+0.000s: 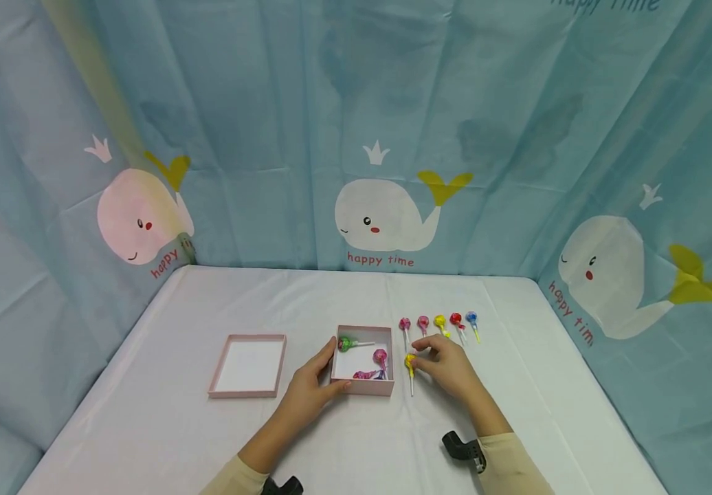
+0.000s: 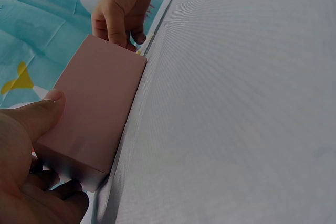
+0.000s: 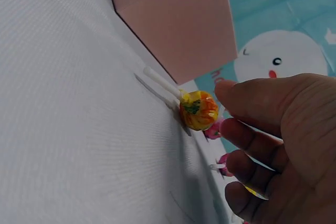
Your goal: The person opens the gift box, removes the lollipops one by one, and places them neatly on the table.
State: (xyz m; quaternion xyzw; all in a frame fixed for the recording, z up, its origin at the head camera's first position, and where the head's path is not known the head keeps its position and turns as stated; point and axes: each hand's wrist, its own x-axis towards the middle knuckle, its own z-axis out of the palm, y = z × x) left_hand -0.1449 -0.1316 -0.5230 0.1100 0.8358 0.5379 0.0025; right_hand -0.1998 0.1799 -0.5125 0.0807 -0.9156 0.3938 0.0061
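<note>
My left hand (image 1: 308, 390) grips the left side and front corner of an open pink box (image 1: 362, 388), thumb on the front wall. Inside the box lie a green lollipop (image 1: 346, 344), a pink lollipop (image 1: 381, 357) and more wrapped candy (image 1: 365, 375) by the front wall. Just right of the box is a yellow lollipop (image 1: 410, 361), its stick toward me. My right hand (image 1: 450, 366) is at that lollipop's head, thumb and forefinger apart. In the right wrist view the yellow-orange wrapper (image 3: 199, 110) sits just beyond the thumb and fingertips.
A row of lollipops stretches behind the right hand, among them a red one (image 1: 456, 319) and a blue one (image 1: 471, 317). Left of the box lies the pink-rimmed lid (image 1: 247, 394), white inside up. Whale-print curtains (image 1: 387, 213) surround the white-covered table (image 1: 331, 454).
</note>
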